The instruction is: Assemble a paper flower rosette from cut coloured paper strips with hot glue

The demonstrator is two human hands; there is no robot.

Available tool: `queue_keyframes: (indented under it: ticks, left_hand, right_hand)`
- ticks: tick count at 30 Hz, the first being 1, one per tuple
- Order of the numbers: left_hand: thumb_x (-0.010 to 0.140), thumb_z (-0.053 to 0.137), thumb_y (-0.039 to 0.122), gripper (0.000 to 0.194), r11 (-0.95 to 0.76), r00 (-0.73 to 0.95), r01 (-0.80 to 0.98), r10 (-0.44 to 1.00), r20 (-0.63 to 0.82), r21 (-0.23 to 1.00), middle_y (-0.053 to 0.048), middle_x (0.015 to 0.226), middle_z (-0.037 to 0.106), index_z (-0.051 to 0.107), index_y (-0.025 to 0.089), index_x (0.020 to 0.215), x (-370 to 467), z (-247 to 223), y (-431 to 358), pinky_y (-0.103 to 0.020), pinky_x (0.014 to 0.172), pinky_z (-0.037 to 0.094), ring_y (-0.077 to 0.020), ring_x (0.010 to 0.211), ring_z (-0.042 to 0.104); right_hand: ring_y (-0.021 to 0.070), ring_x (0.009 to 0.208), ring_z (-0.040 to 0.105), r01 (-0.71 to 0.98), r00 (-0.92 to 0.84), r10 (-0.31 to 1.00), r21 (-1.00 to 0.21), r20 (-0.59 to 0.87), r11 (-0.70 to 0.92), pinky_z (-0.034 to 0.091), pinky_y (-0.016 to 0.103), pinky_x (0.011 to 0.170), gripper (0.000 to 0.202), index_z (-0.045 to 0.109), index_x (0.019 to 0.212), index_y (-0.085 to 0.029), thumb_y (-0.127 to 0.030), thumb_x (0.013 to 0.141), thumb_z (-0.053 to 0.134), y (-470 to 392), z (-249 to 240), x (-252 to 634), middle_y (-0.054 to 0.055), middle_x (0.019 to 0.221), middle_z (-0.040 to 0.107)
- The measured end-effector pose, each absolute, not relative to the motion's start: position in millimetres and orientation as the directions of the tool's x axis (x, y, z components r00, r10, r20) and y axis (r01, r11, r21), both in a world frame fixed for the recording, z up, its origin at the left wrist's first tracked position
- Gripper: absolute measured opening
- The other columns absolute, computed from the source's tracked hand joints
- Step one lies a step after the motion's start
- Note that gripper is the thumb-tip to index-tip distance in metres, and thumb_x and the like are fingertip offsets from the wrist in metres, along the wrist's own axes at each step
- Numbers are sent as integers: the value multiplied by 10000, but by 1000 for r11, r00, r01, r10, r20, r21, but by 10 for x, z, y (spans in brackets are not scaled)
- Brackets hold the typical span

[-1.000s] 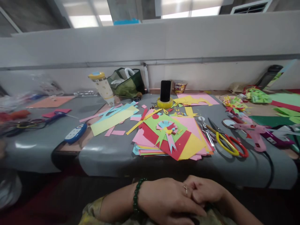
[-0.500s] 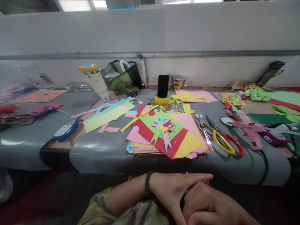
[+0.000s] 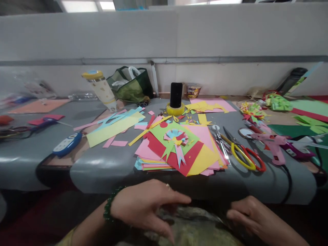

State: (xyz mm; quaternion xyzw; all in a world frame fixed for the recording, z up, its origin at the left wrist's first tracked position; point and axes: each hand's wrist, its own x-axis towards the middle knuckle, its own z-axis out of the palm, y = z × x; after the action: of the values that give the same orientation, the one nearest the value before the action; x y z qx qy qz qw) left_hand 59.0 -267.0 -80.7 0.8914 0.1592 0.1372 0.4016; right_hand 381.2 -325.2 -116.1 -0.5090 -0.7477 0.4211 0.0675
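Note:
My left hand (image 3: 146,206), with a green bead bracelet (image 3: 110,205) at the wrist and a ring, hovers below the table edge, thumb and fingers apart around nothing. To the right, my right hand (image 3: 252,217) is curled closed over my lap; whether anything is inside cannot be seen. Beyond both hands lies a stack of coloured paper (image 3: 153,164), topped by a red sheet (image 3: 188,160) and a green sheet (image 3: 161,131). A paper rosette (image 3: 176,137) with ribbon tails rests on the green sheet. Neither hand touches the paper.
Scissors (image 3: 243,157), a pink glue gun (image 3: 274,145) and a silver tool (image 3: 221,145) lie right of the stack. Paper strips (image 3: 115,128) and a blue-and-white device (image 3: 67,144) are left. Behind stand a phone (image 3: 176,95), a tumbler (image 3: 102,90) and a green bag (image 3: 134,85).
My hands, together before, have separated. The left moved left and its fingers spread; the right moved right and stays curled. The view shifted slightly.

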Motion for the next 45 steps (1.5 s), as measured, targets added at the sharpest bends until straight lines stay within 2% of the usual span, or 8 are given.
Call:
queue_keyframes:
  ticks: [4, 8, 15, 22, 27, 33, 40, 45]
  left_hand:
    - [794, 760, 569, 909, -790, 898, 268, 413, 154, 552, -225, 1410, 582, 412, 88, 1483, 956, -861, -2635, -350, 977, 513, -294, 1233, 599]
    - [929, 635, 320, 209, -895, 964, 263, 227, -141, 360, -93, 875, 768, 729, 134, 913, 1394, -1017, -2713, -294, 661, 560, -227, 792, 718]
    - [825, 703, 203, 103, -915, 1000, -21, -24, -1, 403, -83, 902, 773, 736, 106, 839, 1499, -1018, -2748, -285, 694, 559, -223, 781, 713]
    - [867, 651, 241, 154, -930, 997, -68, -55, 47, 361, -101, 912, 760, 698, 95, 870, 1469, -1015, -2745, -296, 669, 518, -198, 756, 682]
    - [939, 553, 226, 251, -880, 990, -108, -54, 126, 463, -105, 964, 767, 665, 108, 1130, 1125, -695, -2622, -312, 732, 515, -211, 824, 684]
    - [925, 590, 333, 227, -707, 851, 481, 518, -83, 519, -17, 754, 742, 762, 206, 1002, 488, -154, -1803, -230, 588, 412, -138, 618, 610]
    - [805, 574, 342, 309, -386, 307, 778, 922, 236, 495, -18, 579, 647, 784, 120, 846, 536, -488, -755, -234, 536, 349, -139, 554, 512]
    - [827, 508, 319, 348, -367, 224, 799, 916, 332, 476, -85, 745, 739, 788, 127, 904, 471, -832, -660, -261, 602, 400, -183, 654, 593]
  right_hand:
    - [234, 870, 673, 519, -576, 817, -780, -19, 348, 545, 312, 788, 707, 747, 891, -216, -825, 854, 388, -3216, -879, 3653, 102, 916, 721]
    - [265, 976, 660, 474, -434, 865, -753, 252, 457, 550, 361, 867, 504, 697, 966, -230, -692, 904, 506, -3117, -792, 3408, 117, 1004, 696]
    - [287, 1087, 657, 534, -698, 680, -796, -225, 285, 524, 383, 955, 887, 524, 1415, -224, -550, 639, 805, -3008, -933, 3101, 110, 1262, 678]
    - [284, 1013, 672, 582, -616, 729, -797, -300, 163, 536, 336, 853, 816, 570, 1349, -237, -417, 594, 820, -3100, -1019, 3174, 89, 1174, 719]
    - [137, 631, 608, 702, -577, 714, -688, -397, 185, 407, 219, 552, 232, 718, 826, -181, -376, 861, 599, -3023, -971, 3400, 15, 725, 708]
    - [179, 728, 673, 706, -596, 780, -589, -192, 394, 467, 260, 626, 223, 742, 1021, -246, -354, 864, 625, -2777, -465, 3633, 39, 858, 758]
    - [166, 732, 636, 823, -384, 860, -297, 337, 484, 447, 278, 672, 251, 748, 1019, -197, -308, 929, 542, -1677, 56, 3212, 38, 803, 719]
    - [210, 945, 683, 914, -394, 919, -96, 29, 395, 483, 282, 789, 324, 726, 1150, -140, -127, 915, 503, -858, -179, 2778, 101, 1041, 750]
